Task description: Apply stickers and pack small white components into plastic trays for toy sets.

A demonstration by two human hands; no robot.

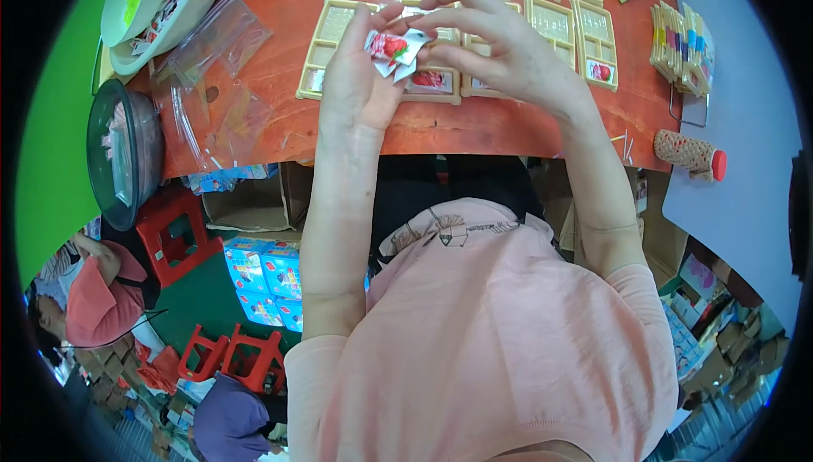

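Several small white sachets with a red strawberry picture rest in my left hand, which is turned palm up with its fingers curled round them. My right hand hovers just to the right of the sachets, fingers bent and apart, with the fingertips close to their edge. Whether a fingertip touches them I cannot tell. Under and beyond both hands lie two rows of beige compartment trays. Some trays hold a strawberry sachet in a lower compartment; my hands partly cover the front row.
At the left edge stand a white basin of sachets, a smaller bowl with something yellow-green, and a dark round tub. Clear plastic packaging lies nearby. On the right are bundled coloured sticks and a red-lidded jar.
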